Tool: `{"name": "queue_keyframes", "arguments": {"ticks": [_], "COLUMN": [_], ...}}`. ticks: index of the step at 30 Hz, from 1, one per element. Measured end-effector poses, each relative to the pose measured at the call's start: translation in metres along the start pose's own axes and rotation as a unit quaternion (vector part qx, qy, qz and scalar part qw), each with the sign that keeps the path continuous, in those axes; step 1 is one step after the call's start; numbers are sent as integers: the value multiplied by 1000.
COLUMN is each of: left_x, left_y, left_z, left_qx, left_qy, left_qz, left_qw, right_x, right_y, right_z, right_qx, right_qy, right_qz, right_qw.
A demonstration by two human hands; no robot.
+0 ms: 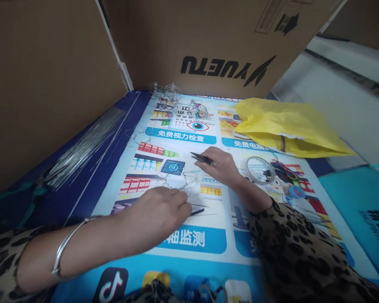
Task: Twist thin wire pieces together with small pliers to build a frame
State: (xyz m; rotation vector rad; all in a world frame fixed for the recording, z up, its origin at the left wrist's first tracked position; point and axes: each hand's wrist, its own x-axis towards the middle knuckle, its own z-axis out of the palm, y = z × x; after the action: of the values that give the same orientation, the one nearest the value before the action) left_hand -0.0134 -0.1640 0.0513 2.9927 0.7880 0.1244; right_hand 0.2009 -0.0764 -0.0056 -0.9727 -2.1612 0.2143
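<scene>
My left hand (166, 208) is closed in a pinch low over the printed sheet, a silver bangle (59, 252) on its wrist. Thin looped wire (189, 182) shows just beyond its fingers; whether they grip it, I cannot tell. A dark thin rod (197, 211) and fine straight wires lie beside the fingertips. Farther forward and to the right, my right hand (217, 164) is wrapped round small dark pliers (201, 158). Their pointed jaws face left and stand slightly apart. The handles are mostly hidden in the palm.
Cardboard walls (192, 38) rise at the back and left. Straight wires (85, 145) lie in a bundle at left, near a teal-handled tool (34, 193). Tangled wire pieces (198, 109) lie at the back. A yellow bag (281, 122), a clear tape roll (260, 170) and coloured cords (286, 169) are at right.
</scene>
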Motion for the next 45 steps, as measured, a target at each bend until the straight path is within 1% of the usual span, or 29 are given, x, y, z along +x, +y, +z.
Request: {"name": "queue_keyframes", "arguments": {"ticks": [2,3,8,12,18,22,27,29,31,36,41,43,45], "left_x": [-2,-3,0,2,-1,-2,-2,-1,-1,4,9,10,11], "left_y": [11,13,11,8,10,7,1,1,1,1,-8,-10,-9], "left_z": [1,2,8,10,8,7,5,1,-4,-15,-17,-15,-12], "left_qx": [29,41,68,53,36,17,-28,-53,-86,-188,-324,-332,-297], "left_qy": [-47,-62,-73,-98,-139,-149,-151,-153,-166,-212,-212,-210,-210], "left_qz": [-19,-28,-53,-50,-60,-63,-72,-81,-92,-115,-125,-121,-123], "left_qw": [998,997,994,993,988,987,985,984,978,952,913,912,923], "right_x": [1,1,2,3,3,2,2,3,3,4,4,4,3], "right_y": [0,0,-1,-3,-2,-1,-1,-2,-2,-3,-2,-1,0], "right_z": [0,0,0,0,-1,0,-1,-1,-1,-1,-1,-1,0], "right_qx": [-3,-4,-8,-7,-12,-12,-15,-11,-7,-3,6,6,5], "right_qy": [-4,-7,-10,-21,-34,-36,-44,-49,-54,-51,-41,-43,-48], "right_qz": [-1,-2,-2,-1,3,0,2,4,8,11,22,28,28], "right_qw": [1000,1000,1000,1000,999,999,999,999,998,999,999,999,998]}}
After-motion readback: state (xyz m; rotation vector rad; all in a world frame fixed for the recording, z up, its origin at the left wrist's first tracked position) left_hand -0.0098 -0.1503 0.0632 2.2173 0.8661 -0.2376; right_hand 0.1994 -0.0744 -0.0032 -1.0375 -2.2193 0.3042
